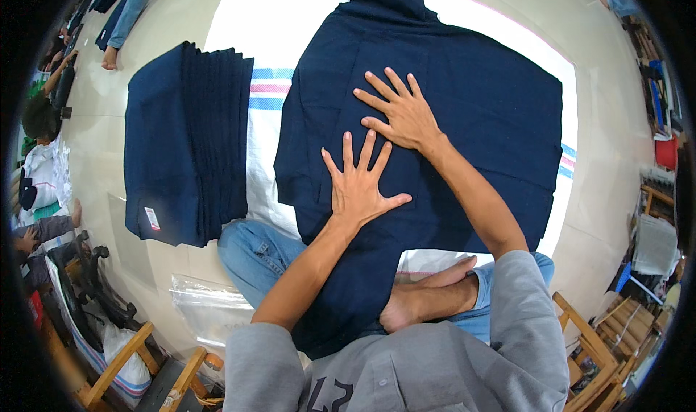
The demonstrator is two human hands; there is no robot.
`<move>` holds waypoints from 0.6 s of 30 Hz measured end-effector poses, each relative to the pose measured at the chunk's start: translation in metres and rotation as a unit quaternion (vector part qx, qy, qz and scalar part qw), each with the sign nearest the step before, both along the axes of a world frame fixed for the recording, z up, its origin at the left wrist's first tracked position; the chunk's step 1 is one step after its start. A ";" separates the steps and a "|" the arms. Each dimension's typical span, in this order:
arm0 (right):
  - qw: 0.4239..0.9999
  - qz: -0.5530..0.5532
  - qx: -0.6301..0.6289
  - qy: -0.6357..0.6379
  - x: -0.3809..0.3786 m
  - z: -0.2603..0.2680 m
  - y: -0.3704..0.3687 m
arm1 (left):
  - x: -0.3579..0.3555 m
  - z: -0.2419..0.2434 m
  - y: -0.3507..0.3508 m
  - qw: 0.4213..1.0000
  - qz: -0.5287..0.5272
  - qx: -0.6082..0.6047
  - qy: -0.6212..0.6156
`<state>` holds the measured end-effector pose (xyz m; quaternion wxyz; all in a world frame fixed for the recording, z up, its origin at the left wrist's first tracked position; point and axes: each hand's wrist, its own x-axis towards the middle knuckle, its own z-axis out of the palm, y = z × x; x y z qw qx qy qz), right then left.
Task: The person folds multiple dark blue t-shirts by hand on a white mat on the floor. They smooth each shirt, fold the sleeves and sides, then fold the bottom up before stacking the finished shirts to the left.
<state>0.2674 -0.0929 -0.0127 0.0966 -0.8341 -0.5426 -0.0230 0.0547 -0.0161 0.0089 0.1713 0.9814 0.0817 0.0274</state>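
A large dark navy cloth garment [489, 118] lies spread over a white woven plastic sheet [272, 9] with blue and pink stripes. One part of it runs down over my lap, and a narrower folded part extends at the top. My left hand [359, 186] rests palm down on the cloth, fingers spread. Just above it and to the right, my right hand [402, 113] also lies flat on the cloth with fingers apart. Neither hand grips anything. To the left is a stack of folded navy garments [187, 145], the top one bearing a small white and red label [152, 219].
Clear plastic bags [209, 303] lie on the tiled floor by my left knee. Wooden frames [122, 363] stand at lower left, and a wooden chair [590, 352] at lower right. Other people [41, 113] sit along the left edge. Shelved goods line the right.
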 end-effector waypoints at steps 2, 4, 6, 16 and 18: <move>1.000 -0.003 -0.009 -0.007 0.000 -0.001 0.003 | -0.001 0.000 0.000 1.000 0.004 -0.004 0.010; 1.000 -0.003 0.003 -0.008 0.008 0.002 0.010 | 0.000 -0.001 0.001 1.000 0.006 0.000 0.014; 1.000 0.002 0.017 -0.016 0.024 0.002 0.029 | -0.006 -0.001 0.004 1.000 0.015 0.014 0.016; 0.995 -0.088 0.049 -0.023 0.062 0.000 0.014 | 0.004 0.010 -0.015 0.996 -0.001 0.074 0.056; 0.989 -0.106 0.099 -0.001 0.037 0.014 -0.010 | 0.001 0.009 -0.013 0.994 0.006 0.091 0.052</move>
